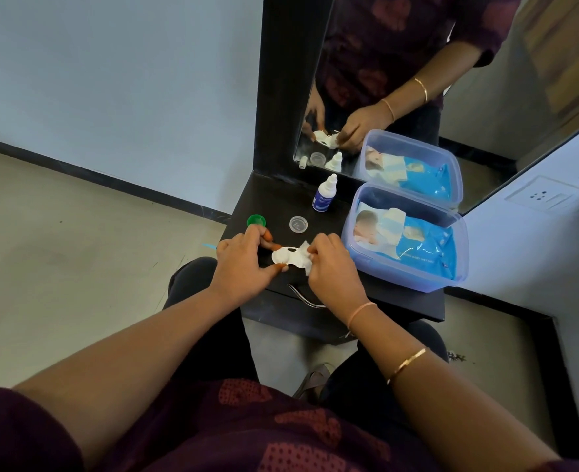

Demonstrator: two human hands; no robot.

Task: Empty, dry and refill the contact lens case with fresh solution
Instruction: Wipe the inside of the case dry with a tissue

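Head camera, looking down over a person's lap at a small dark desk point(274, 199) set against a wall mirror point(417, 80).

Both forearms reach forward and meet at the near edge of the desk. The white contact lens case point(284, 256) sits between the two hands, just above or on the desk surface; which one cannot be told. Its long axis runs left to right, one well toward each hand.

The left hand point(244, 264) comes in from the left, knuckles up and wrist straight. Its grip pinches the left end of the case, thumb on the near edge and fingertips on the far edge, steadying it.

The right hand point(332, 264) comes in from the right, fingers curled down. Its grip pinches a crumpled white wipe point(306, 257) and presses it onto the right end of the case, hiding that well. The left well faces up and is uncovered, so it probably has yet to be dried, which would carry the wipe leftward along the case.

Just beyond the hands lie a green cap point(256, 220) on the left and a clear cap point(297, 224) near the middle, both off the case. The solution bottle point(324, 194) stands upright further back, nearer the right hand. A clear plastic box point(400, 277) holding a blue pack of wipes sits to the right.
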